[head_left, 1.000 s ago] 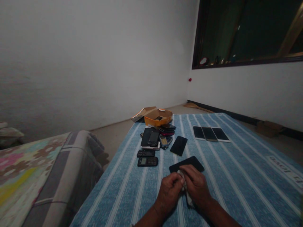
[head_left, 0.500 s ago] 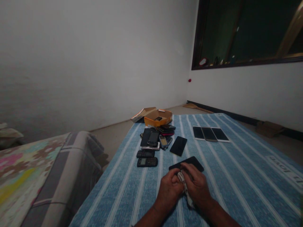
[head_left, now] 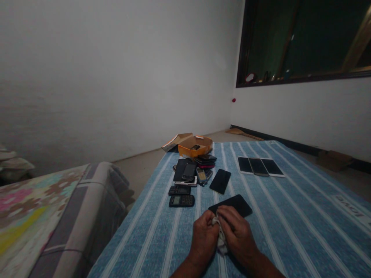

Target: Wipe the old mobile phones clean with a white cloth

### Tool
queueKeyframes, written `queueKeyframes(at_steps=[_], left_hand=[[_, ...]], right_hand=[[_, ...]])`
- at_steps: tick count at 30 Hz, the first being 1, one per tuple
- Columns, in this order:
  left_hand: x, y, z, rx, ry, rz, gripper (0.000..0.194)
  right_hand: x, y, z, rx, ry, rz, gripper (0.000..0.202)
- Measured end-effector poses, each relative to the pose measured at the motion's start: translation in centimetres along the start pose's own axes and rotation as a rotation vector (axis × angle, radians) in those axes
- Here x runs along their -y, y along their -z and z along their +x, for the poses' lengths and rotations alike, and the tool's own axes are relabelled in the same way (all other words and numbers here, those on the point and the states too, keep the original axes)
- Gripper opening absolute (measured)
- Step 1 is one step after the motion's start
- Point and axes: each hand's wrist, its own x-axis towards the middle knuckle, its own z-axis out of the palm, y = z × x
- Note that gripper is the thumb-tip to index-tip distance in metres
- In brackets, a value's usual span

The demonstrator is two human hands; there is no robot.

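My left hand (head_left: 204, 234) and my right hand (head_left: 239, 230) meet at the near middle of the bed, fingers curled around a crumpled white cloth (head_left: 222, 244). Whether the cloth wraps something I cannot make out. Just beyond my fingers, partly covered by them, lies a large black smartphone (head_left: 238, 203). Farther off is another dark smartphone (head_left: 220, 181). To the left, two black keypad phones, a nearer one (head_left: 182, 200) and a farther one (head_left: 179, 190), lie one behind the other.
Behind the keypad phones is a pile of phones (head_left: 189, 170), then an orange box (head_left: 197, 148) with its lid beside it. Three phones (head_left: 259, 166) line up at the right on the striped blue sheet (head_left: 290, 216). A flowered cover (head_left: 31, 208) is at left.
Both hands, still around the cloth, have drawn slightly back toward me from the large black smartphone. The right fingers have shifted over the cloth. The whole view has tilted slightly.
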Motion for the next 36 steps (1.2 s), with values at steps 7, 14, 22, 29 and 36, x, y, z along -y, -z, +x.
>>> queueKeyframes(at_steps=[7, 14, 22, 29, 36], left_hand=[[0.7, 1.2, 1.3, -0.131, 0.006, -0.029, 0.020], [0.3, 0.6, 1.1, -0.148, 0.090, -0.138, 0.022], [-0.4, 0.3, 0.5, -0.008, 0.030, -0.094, 0.017], [-1.2, 0.7, 0.2, 0.258, 0.055, -0.127, 0.037], [-0.3, 0.4, 0.9, 0.201, 0.207, -0.275, 0.029]], right_hand=[[-0.2, -0.2, -1.1, 0.157, -0.038, -0.029, 0.050], [-0.5, 0.0, -0.8, 0.178, 0.088, 0.056, 0.058], [-0.7, 0.8, 0.0, 0.091, -0.124, 0.074, 0.029], [-0.4, 1.8, 1.3, 0.070, -0.417, 0.241, 0.020], [-0.1, 2.0, 1.1, 0.126, -0.617, 0.420, 0.018]])
